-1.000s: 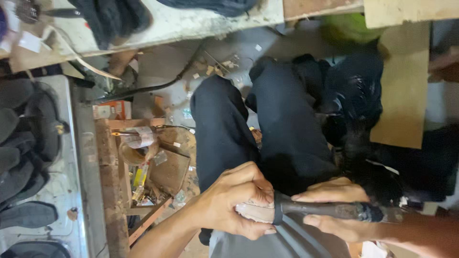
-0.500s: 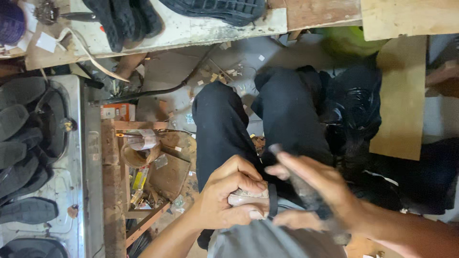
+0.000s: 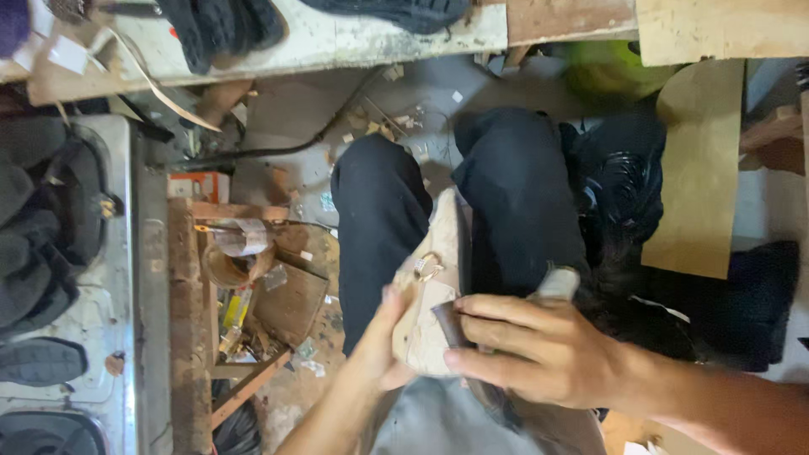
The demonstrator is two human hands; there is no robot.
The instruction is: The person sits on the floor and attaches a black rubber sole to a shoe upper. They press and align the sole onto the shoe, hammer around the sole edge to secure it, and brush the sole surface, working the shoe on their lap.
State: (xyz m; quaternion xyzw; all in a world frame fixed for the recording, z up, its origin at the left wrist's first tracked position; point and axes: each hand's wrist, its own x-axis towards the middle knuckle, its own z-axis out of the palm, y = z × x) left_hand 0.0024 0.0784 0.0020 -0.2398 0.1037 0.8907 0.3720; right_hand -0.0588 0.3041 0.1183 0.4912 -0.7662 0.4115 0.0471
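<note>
Dark shoe soles [image 3: 211, 29] lie on a pale tabletop [image 3: 337, 42] at the top. A wooden crate [image 3: 244, 312] of scraps sits on the littered floor [image 3: 303, 109], beside a cardboard sheet [image 3: 699, 168].

Two hands hold a pale shoe piece over a lap.
The left hand [image 3: 379, 341] cups the beige piece [image 3: 430, 312] with its small metal ring [image 3: 427, 267]; the right hand [image 3: 539, 345] presses a dark tool [image 3: 451, 324] against it.

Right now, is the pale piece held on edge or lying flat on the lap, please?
On edge: the pale piece stands upright between the knees, left hand behind it, right hand across its front.
</note>
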